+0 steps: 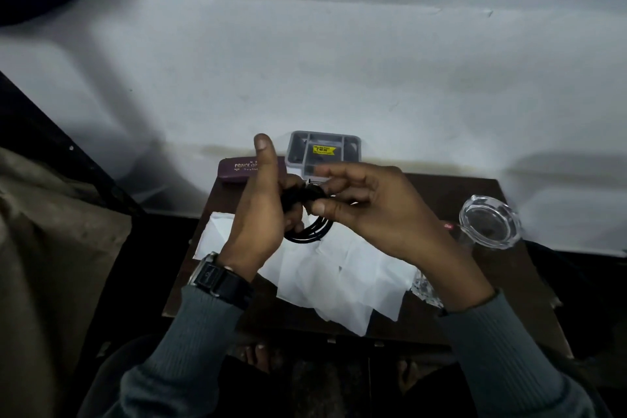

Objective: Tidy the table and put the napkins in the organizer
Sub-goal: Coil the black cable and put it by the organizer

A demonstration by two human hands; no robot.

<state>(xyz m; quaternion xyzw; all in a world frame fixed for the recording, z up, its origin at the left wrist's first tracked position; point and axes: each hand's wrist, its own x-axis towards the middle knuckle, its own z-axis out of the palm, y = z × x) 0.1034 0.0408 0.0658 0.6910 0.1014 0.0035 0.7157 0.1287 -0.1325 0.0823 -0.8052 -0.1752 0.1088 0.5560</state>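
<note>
Both hands work above the middle of a small dark surface (529, 268). The left hand (261, 214) is curled around a coiled black cable (307, 231), with the thumb raised upright. The right hand (369, 210) pinches the top of the same coil between thumb and fingers; the other fingers are spread loosely. A loop of the cable hangs below the hands, above the napkins.

The white napkins (325, 278) lie flat and overlapping across the centre of the surface, directly under the hands. Their near corners reach close to the front edge of the surface.

The organizer (324, 146), a clear divided tray with a yellow label, sits at the far edge against the white wall (305, 78). Just left of it lies a maroon case (237, 170) with printed lettering, also at the far edge and slightly overhanging the left corner.

A clear round dish (490, 222) stands at the right edge, well apart from the hands. A small clear crumpled item (424, 285), possibly a plastic wrapper, lies near the right wrist; the dim view does not show it well.

Bare surface remains along the right side and the near right corner. The left edge has little free margin beside the napkins. A black watch (220, 278) is worn on the left wrist.
</note>
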